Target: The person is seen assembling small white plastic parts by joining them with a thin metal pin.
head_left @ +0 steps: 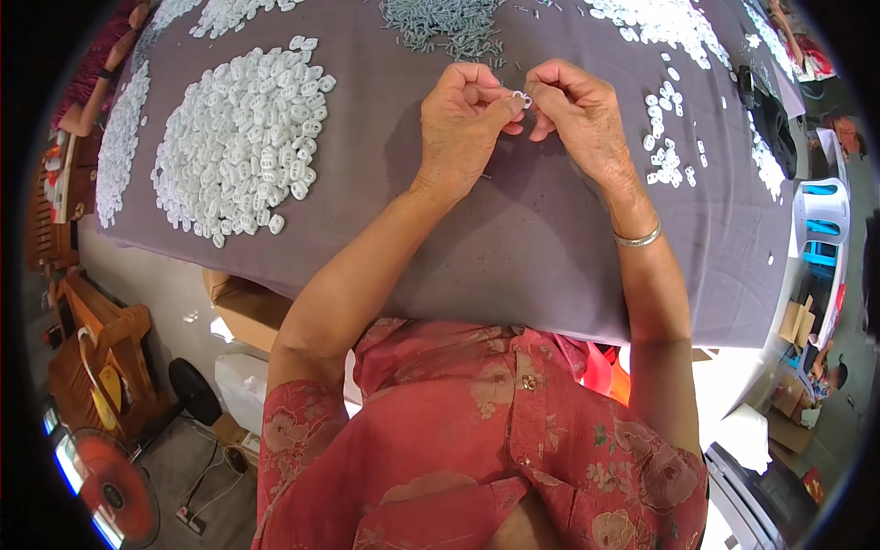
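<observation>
Over the cloth-covered table, both hands meet fingertip to fingertip around a small white plastic piece [522, 97] with a ring-like opening. My left hand [461, 128] pinches it from one side between thumb and forefinger. From the other side, my right hand [584, 121] is closed on it too, its fingers partly hiding the piece. Beyond my hands lies a heap of small grey-blue rod-shaped parts [446, 27]. To the left is a big mound of white oval plastic pieces [243, 137] with holes. Loose white pieces [666, 165] lie scattered to the right of my right hand.
A dark grey cloth [513, 247] covers the table. More white heaps lie at the far right [665, 27] and along the left edge [124, 147]. Another person's arm [92, 101] shows at the far left. A cardboard box [243, 307] is below the table edge.
</observation>
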The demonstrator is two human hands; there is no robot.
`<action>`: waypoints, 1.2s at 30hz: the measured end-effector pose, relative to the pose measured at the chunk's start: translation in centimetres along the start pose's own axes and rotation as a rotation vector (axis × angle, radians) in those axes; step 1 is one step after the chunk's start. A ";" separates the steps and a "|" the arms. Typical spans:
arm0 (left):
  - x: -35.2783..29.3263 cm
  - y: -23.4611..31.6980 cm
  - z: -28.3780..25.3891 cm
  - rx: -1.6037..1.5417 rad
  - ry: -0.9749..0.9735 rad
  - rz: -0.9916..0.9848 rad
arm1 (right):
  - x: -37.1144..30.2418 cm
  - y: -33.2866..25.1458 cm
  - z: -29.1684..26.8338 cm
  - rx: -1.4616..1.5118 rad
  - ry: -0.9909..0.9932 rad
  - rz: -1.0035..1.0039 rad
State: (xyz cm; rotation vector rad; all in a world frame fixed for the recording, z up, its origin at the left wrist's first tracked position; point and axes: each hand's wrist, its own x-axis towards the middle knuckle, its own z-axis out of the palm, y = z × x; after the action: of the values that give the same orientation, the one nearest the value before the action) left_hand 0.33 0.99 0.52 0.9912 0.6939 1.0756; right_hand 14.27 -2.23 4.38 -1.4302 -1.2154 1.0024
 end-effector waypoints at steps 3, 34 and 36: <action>0.0 0.1 0.1 -0.004 0.001 -0.009 | 0.1 0.2 -0.1 -0.031 0.006 -0.022; -0.1 0.4 0.2 -0.048 -0.014 -0.011 | -0.1 -1.2 -0.1 -0.052 0.018 0.058; -0.1 0.4 0.2 -0.055 -0.025 -0.009 | 0.0 -1.3 -0.3 -0.029 0.015 0.069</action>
State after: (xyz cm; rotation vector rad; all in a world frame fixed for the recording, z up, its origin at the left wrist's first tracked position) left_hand 0.31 0.88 0.97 0.9524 0.6447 1.0670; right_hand 14.28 -2.28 5.65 -1.5078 -1.1812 1.0231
